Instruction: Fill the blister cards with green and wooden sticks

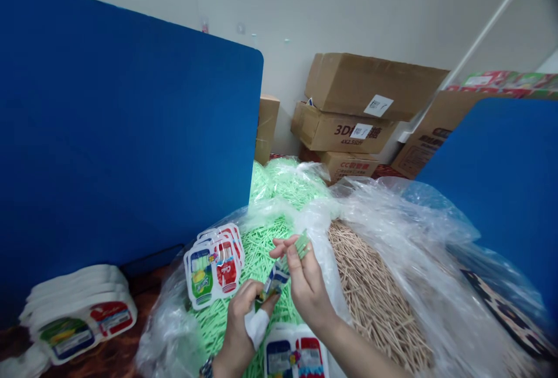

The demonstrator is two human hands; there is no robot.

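Observation:
My left hand (239, 323), with a white wrap at the thumb, grips a small printed packet (275, 280) in blue and yellow. My right hand (307, 285) pinches a small bundle of thin green sticks (301, 244) just above that packet's upper end. Beneath both hands spreads a heap of loose green sticks (261, 250) in clear plastic. Several flat bottle-shaped packs (213, 270) with green and red labels lie stacked on the heap to the left. Another such pack (296, 355), blue and red, rests below my hands, partly cut off by the frame.
Brown sticks (375, 296) fill a clear plastic bag (410, 238) to the right. More white packs (82, 308) are piled at lower left. Blue panels (122, 110) stand on both sides. Cardboard boxes (349, 93) are stacked against the back wall.

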